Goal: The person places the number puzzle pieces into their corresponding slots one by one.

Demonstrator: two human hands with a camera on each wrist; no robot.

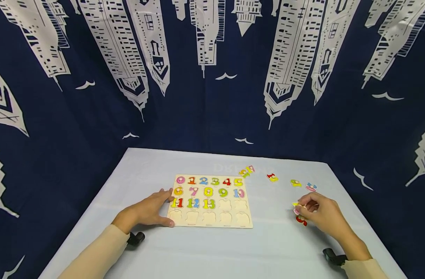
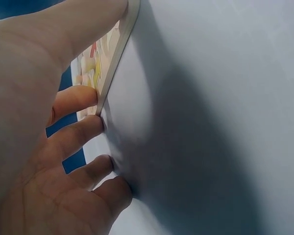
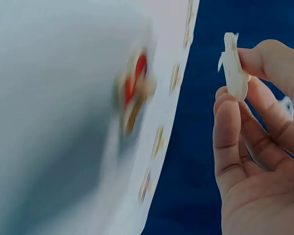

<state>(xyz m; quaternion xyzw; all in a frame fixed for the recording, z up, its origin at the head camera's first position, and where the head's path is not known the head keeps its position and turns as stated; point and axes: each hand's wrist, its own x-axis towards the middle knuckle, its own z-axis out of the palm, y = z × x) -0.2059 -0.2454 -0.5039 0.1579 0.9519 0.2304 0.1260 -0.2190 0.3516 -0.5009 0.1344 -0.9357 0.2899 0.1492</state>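
A wooden number puzzle board (image 1: 212, 224) lies on the white table, with coloured numerals 0 to 13 in its upper recesses and bare wood in the bottom row. At its left edge, my left hand (image 1: 147, 209) rests with thumb and fingers spread; the left wrist view shows fingertips (image 2: 90, 125) touching the board's side. My right hand (image 1: 322, 213) pinches a yellow and pink number piece (image 1: 296, 211) above the table on the right. In the right wrist view that piece (image 3: 233, 73) appears edge-on, its numeral hidden. Beneath it lies a mostly red number piece (image 1: 301, 221).
More loose number pieces lie at the back right: a yellow-green one (image 1: 296, 183), a blue and pink one (image 1: 311, 187), a red and yellow one (image 1: 272, 178). Others (image 1: 247, 171) lie close together behind the board's right corner. A dark blue patterned cloth (image 1: 205, 116) hangs behind.
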